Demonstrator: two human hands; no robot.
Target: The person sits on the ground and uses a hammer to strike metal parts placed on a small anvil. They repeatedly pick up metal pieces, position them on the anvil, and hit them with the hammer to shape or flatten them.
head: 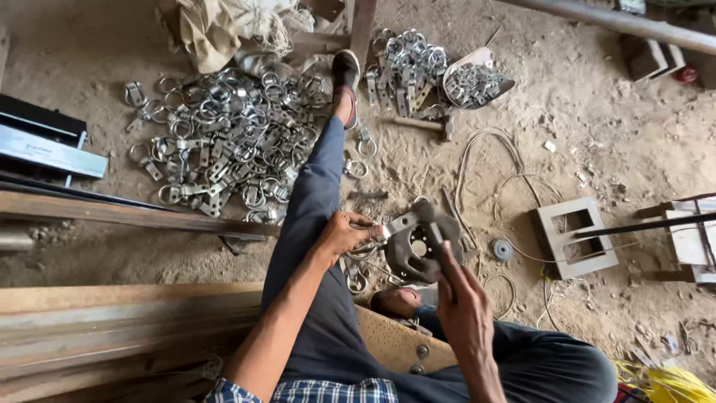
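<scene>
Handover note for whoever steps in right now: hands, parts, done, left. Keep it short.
Left hand: holds a small metal ring-and-plate piece against the round metal block on the ground; grip closed on the piece.
Right hand: grip closed on a hammer, its head over the block.
Parts: a big heap of ring-and-plate pieces lies left of the outstretched leg; a smaller heap and a filled scoop lie beyond the foot. A second hammer rests on the dirt.
Done or left: which heap is finished cannot be told; one piece is on the block now.
</scene>
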